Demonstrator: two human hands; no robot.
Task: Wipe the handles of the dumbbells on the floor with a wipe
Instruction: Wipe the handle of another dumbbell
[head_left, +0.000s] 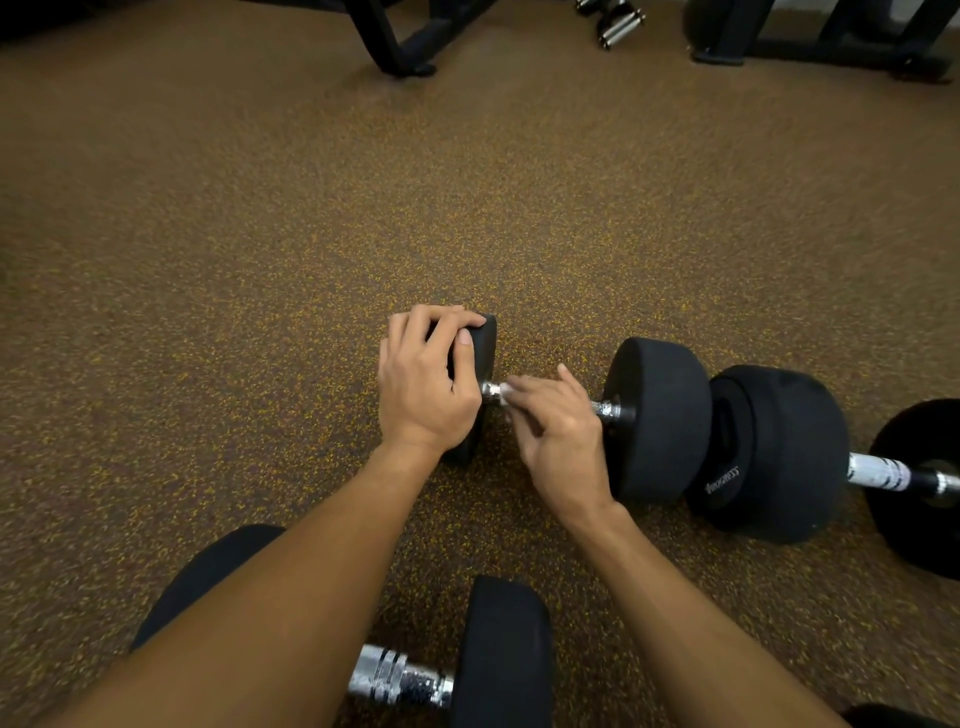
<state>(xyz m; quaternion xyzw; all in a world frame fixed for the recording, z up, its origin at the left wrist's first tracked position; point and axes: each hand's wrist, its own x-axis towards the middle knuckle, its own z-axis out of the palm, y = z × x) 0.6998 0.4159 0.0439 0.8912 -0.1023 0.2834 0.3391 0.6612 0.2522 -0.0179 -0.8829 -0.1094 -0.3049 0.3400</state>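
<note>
While the left hand (423, 387) grips the dumbbell (658, 415), the right hand (558, 423) seemingly pinches a wipe (502, 393) on it.

Open speckled floor (260, 234) fills the frame's middle and left; dumbbells (769, 452) crowd the right, a machine base (410, 47) the top.

Blk frame leg (400, 49) top ctr; chrome handles (618, 23) beside; blk base (810, 49) top rt.
</note>
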